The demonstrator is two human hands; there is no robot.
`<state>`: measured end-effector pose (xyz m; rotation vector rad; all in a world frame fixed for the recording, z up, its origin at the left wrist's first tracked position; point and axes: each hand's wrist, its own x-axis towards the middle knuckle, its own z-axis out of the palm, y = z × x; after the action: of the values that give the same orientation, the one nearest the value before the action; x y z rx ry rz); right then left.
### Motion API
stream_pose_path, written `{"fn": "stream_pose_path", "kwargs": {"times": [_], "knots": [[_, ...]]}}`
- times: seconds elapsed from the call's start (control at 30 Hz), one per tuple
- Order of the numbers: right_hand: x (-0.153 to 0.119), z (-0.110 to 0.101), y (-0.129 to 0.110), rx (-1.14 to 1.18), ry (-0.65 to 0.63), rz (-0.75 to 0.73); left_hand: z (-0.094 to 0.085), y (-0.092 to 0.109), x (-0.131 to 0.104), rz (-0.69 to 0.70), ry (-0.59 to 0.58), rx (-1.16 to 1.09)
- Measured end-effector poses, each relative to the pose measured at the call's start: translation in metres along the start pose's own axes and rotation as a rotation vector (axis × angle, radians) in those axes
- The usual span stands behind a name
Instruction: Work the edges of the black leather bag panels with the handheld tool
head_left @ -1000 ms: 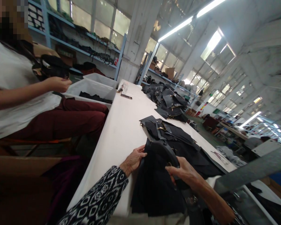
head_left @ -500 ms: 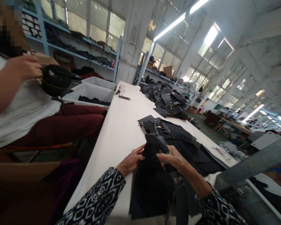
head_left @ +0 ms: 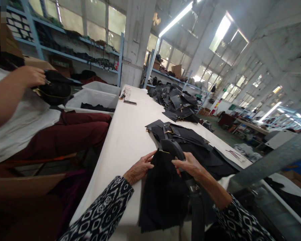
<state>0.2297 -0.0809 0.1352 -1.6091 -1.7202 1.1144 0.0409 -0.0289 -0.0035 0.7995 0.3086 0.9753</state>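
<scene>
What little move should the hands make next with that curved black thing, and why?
Maybe the right hand should guide the curved black tool gently along the top of the black cloth. The left hand has its fingers at the cloth's edge, so it could steady it, and the tool's tip is close to the gold trim there.

Black-and-white patterned sleeves (head_left: 100, 211), rounded diamond shapes, bare fingers (head_left: 148, 156)
</scene>
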Motion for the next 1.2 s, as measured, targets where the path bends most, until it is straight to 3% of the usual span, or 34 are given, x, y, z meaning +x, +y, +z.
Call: {"fn": "stream_pose_path", "kwargs": {"times": [0.1, 0.27, 0.43, 0.57, 0.67, 0.77, 0.9, 0.97, 1.03, 1.1, 1.2], "knots": [[-0.014, -0.016, 0.003, 0.013, 0.039, 0.008, 0.003, 0.002, 0.000, 0.013, 0.059, 0.029], [-0.065, -0.044, 0.022, -0.018, 0.044, 0.026, 0.008, -0.002, 0.004, -0.015, 0.147, 0.186], [-0.117, -0.060, 0.049, -0.115, 0.123, 0.073, 0.001, -0.010, 0.011, -0.016, 0.406, 0.350], [-0.146, -0.067, 0.069, -0.133, 0.154, 0.138, 0.003, 0.006, 0.002, 0.114, 0.612, 0.464], [-0.162, -0.069, 0.083, -0.116, 0.146, 0.126, 0.010, 0.014, -0.029, 0.191, 0.759, 0.558], [-0.170, -0.069, 0.095, -0.124, 0.137, 0.120, 0.015, 0.008, -0.080, 0.179, 0.836, 0.695], [-0.170, -0.067, 0.103, -0.138, 0.083, 0.088, 0.029, 0.006, -0.145, -0.180, 0.627, 1.139], [-0.170, -0.063, 0.102, -0.140, 0.048, 0.063, 0.041, 0.018, -0.159, -0.171, 0.617, 1.462], [-0.170, -0.058, 0.100, -0.131, 0.032, 0.042, 0.054, 0.033, -0.154, -0.026, 0.696, 1.685], [-0.172, -0.053, 0.097, -0.113, 0.028, 0.039, 0.063, 0.045, -0.133, 0.046, 0.739, 1.731], [-0.175, -0.049, 0.094, -0.092, 0.013, 0.042, 0.066, 0.045, -0.080, 0.096, 0.640, 1.621]]}}
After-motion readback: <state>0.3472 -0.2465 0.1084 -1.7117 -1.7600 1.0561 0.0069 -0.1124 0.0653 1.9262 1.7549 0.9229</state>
